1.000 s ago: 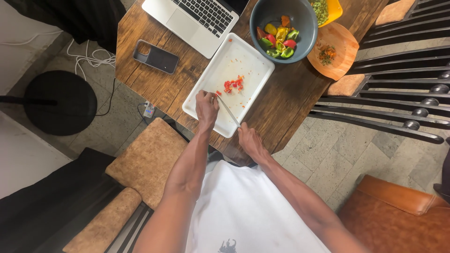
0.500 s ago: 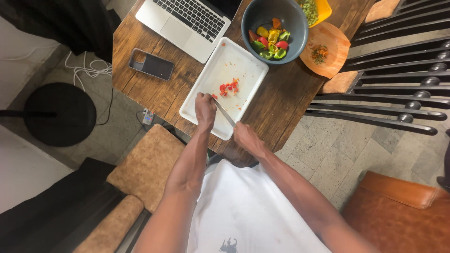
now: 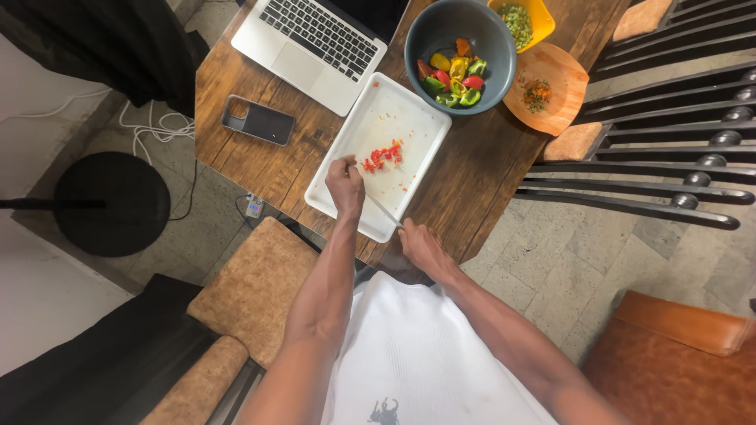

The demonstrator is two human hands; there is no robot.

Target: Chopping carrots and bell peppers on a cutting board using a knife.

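A white cutting board lies on the wooden table with a small pile of chopped red pepper near its middle. My left hand rests on the board just below the pile, fingertips bent toward the pieces. My right hand grips the handle of a knife at the board's near corner, its blade pointing up toward the left hand. A grey bowl behind the board holds whole red, yellow and green peppers.
A laptop and a dark phone lie on the table's left. A yellow bowl of green bits and a wooden plate sit at the right. Chairs flank the table; a stool stands near my left arm.
The left hand has slid slightly toward me, off the red pieces. The knife has drawn back, with less blade showing. The camera view shifted a little.
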